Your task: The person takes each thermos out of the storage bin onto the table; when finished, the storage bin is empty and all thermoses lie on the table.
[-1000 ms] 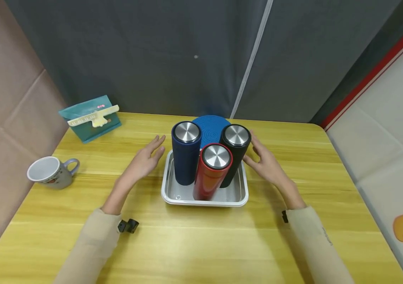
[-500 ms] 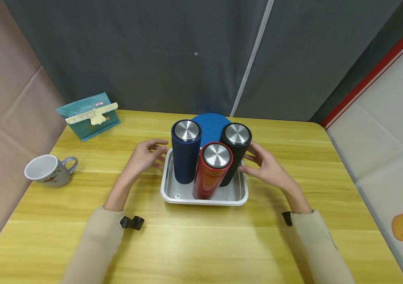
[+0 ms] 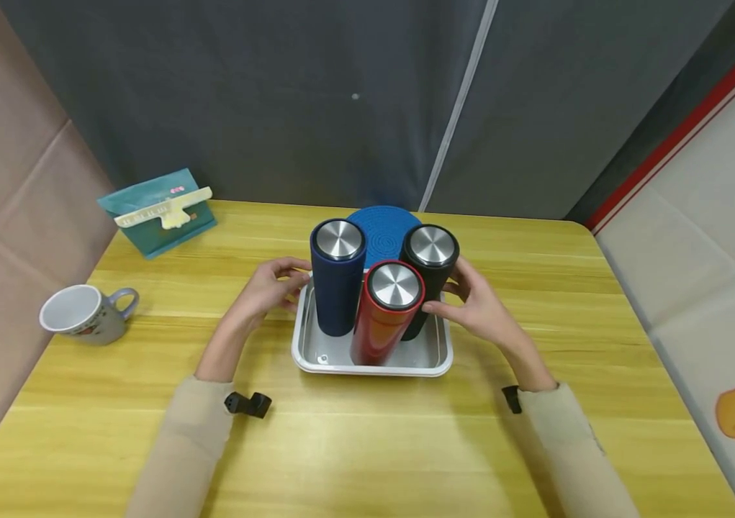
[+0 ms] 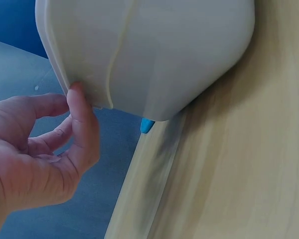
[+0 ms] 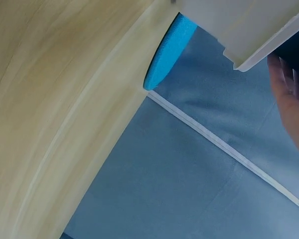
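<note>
In the head view a silver-grey metal tray (image 3: 367, 370) holds three steel-lidded thermos flasks. The navy flask (image 3: 338, 288) stands at the left, the red flask (image 3: 385, 324) in front and the black flask (image 3: 430, 248) at the right. My left hand (image 3: 268, 289) is at the tray's left rim, pinching it between thumb and fingers; the left wrist view shows the fingertips (image 4: 78, 94) against the outer wall. With my right hand (image 3: 480, 306) I grip the black flask, thumb in front. Its far fingers are partly hidden; the right wrist view catches only part of that hand (image 5: 291, 107).
Behind the tray lies a round blue mat (image 3: 383, 232), partly covered by the flasks. At the left are a patterned mug (image 3: 91, 320) and a teal pouch (image 3: 160, 223) with a cream clip (image 3: 173, 212). A grey curtain (image 3: 244, 108) borders the table's (image 3: 373, 446) back edge.
My left hand has moved right to the tray's rim, its fingers bending. The right hand has come in lower on the black flask, its thumb moving to the front. Tray and flasks have not moved.
</note>
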`<state>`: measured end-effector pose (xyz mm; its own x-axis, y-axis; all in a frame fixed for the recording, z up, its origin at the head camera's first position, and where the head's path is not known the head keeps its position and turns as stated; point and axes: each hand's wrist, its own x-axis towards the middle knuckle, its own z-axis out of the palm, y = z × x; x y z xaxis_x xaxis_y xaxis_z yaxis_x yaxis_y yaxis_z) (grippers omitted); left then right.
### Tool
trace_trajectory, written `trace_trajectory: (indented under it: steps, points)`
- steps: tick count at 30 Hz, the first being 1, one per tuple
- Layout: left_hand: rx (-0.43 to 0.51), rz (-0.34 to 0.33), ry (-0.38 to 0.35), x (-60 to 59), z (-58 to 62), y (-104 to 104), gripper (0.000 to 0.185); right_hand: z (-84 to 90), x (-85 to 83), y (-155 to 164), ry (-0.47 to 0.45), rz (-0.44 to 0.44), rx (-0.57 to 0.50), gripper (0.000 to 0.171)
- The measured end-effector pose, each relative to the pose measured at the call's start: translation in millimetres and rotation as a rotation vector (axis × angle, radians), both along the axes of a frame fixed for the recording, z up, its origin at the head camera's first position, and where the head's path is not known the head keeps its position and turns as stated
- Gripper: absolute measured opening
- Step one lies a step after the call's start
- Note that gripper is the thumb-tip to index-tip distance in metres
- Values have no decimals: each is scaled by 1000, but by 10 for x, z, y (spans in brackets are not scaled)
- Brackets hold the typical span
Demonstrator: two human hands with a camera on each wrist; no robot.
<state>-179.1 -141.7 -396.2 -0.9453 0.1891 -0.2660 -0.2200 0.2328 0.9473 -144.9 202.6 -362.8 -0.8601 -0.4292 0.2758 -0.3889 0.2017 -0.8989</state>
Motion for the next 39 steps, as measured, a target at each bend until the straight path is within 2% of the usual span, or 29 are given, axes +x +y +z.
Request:
trace_trajectory:
  steps: [6, 10, 15, 18, 26, 39]
  points:
    - [61, -3, 19, -6, -57, -35, 28, -16, -20, -23, 34, -22, -34, 75]
    - [98, 3, 16, 44, -110, -99, 29, -81, -14, -67, 42, -26, -93, 74]
    - [91, 1, 17, 109, -145, -200, 29, -177, 21, -143, 41, -38, -200, 71]
    - [89, -6, 21, 118, -141, -227, 29, -177, 30, -167, 52, -54, -240, 69]
    - [108, -8, 41, 83, -123, -155, 29, 15, -28, -121, 84, -90, -255, 75]
    - [115, -28, 25, -11, -124, -47, 29, 298, -95, -69, 123, -153, -257, 72]
